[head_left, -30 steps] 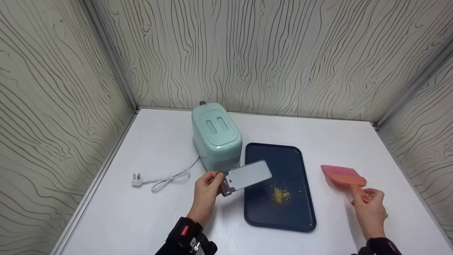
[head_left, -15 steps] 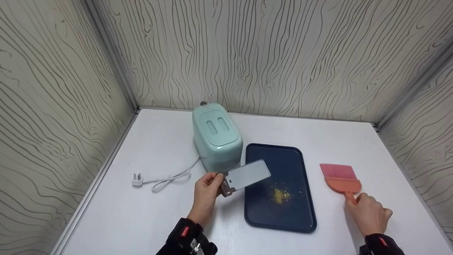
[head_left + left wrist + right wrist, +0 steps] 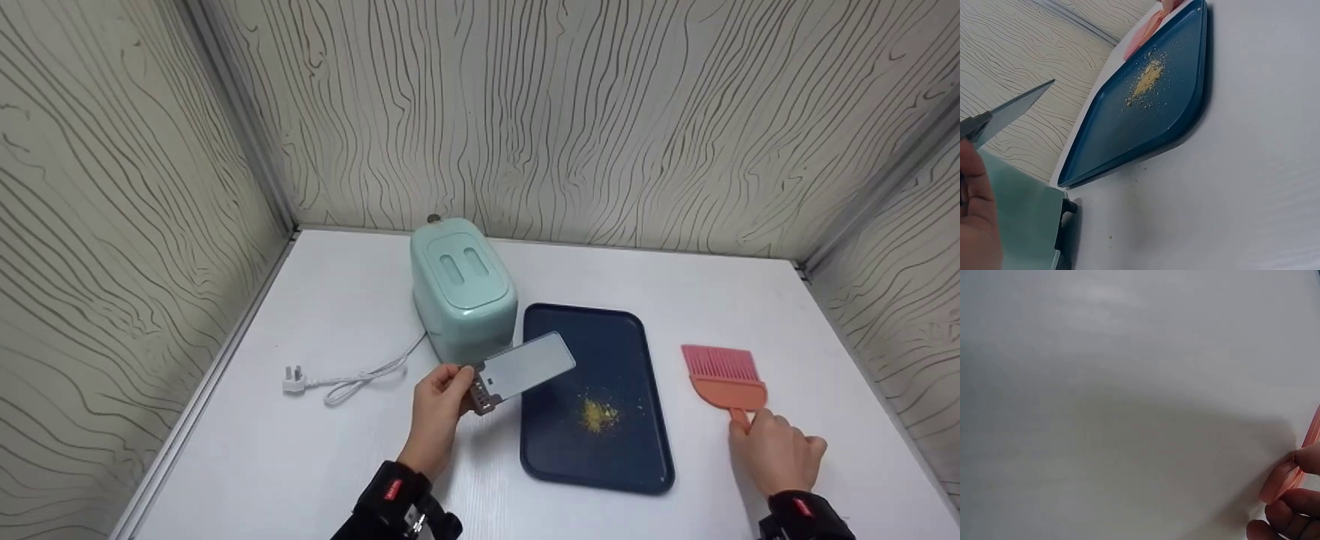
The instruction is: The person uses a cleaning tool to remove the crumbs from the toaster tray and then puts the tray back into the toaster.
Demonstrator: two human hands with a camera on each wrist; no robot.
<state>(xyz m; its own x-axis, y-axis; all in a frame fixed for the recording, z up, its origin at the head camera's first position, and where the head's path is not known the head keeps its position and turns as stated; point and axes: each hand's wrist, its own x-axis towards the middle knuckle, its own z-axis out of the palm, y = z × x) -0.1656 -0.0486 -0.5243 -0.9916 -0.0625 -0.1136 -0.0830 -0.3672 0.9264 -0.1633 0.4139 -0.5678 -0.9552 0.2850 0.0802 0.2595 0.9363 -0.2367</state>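
Observation:
My left hand (image 3: 439,412) pinches the brown end of a thin toaster crumb tray (image 3: 529,365), its pale flat panel tilted over the left edge of a dark blue tray (image 3: 547,450). A small heap of yellow crumbs (image 3: 598,415) lies on the blue tray. In the left wrist view, the crumb tray (image 3: 1016,109) appears nearly edge-on. To the right, my right hand (image 3: 780,450) grips the handle of an orange brush (image 3: 727,394) with pink bristles pointing away from me. Thumb and fingers close round that handle (image 3: 1283,481) in the right wrist view.
A mint-green toaster (image 3: 465,300) lies just left of the blue tray's far part, behind my left hand. Its white cord and plug (image 3: 294,381) stretch out on the white table (image 3: 337,465). A few loose crumbs (image 3: 1110,237) dot the table. Patterned panels enclose the back and sides.
My right hand has turned over, so the brush went from tilted to bristles flat and facing away. The left hand and crumb tray have barely shifted.

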